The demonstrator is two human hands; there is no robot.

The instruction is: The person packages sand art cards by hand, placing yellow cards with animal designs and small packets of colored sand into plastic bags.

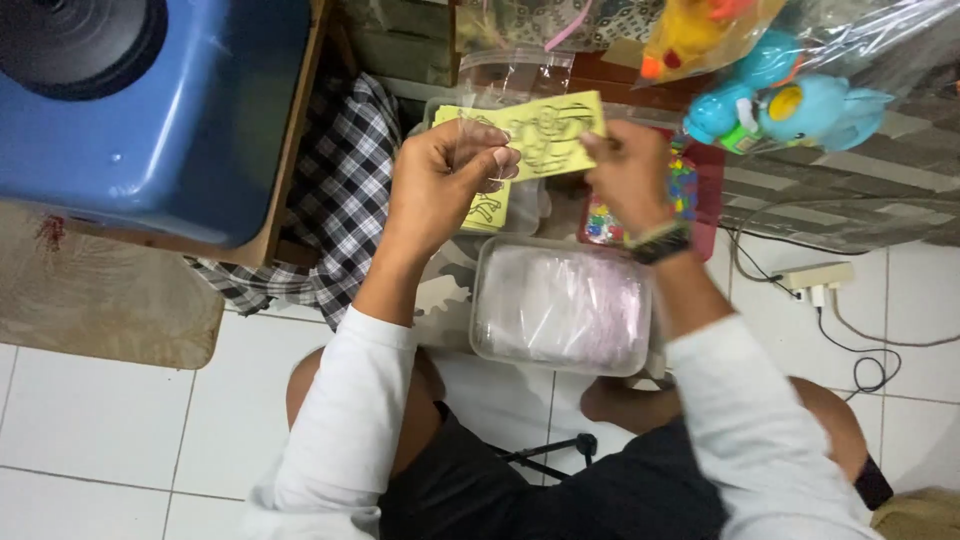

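A yellow card (545, 130) with black line drawings is held up between both hands, above the floor. My left hand (445, 180) pinches a clear plastic sleeve (470, 135) at the card's left end. The card's right end is gripped by my right hand (632, 175), which wears a dark wristband. Directly below the hands sits a clear plastic tub (560, 305) filled with clear bags. A second yellow card (487, 212) shows under my left hand.
A blue plastic container (150, 110) rests on a wooden stand at the left, beside a checked cloth (335, 200). Bagged blue and yellow plastic toys (780, 100) hang at the upper right. A red tray of coloured beads (690, 190) and a power strip (815, 278) lie right.
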